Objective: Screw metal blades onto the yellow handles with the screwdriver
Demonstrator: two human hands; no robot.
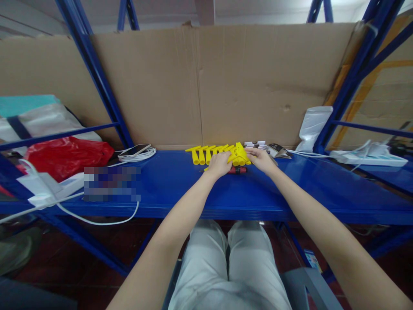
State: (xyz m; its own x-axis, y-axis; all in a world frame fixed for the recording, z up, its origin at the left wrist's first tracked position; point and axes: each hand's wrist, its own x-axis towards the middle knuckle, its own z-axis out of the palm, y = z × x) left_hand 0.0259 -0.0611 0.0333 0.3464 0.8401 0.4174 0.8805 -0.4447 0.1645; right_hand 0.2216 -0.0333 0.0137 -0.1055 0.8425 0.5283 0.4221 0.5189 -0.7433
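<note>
Several yellow plastic pieces (201,156), each with a tube-like stem and a flat top, stand in a row at the back of the blue shelf (180,185). My left hand (220,165) is closed at the right part of the row, its fingers against a yellow plastic piece (240,151). From the other side my right hand (260,159) grips the same cluster with its fingertips; my fingers partly hide the contact. A red and black screwdriver (238,170) lies just in front of the yellow pieces, partly behind my left hand.
Small white and dark packets (278,150) lie right of my hands. A coiled white cable (142,154) and a phone are at the back left; a power strip (371,158) is at the right. Cardboard (241,86) walls the back. Blue posts (97,77) frame the shelf.
</note>
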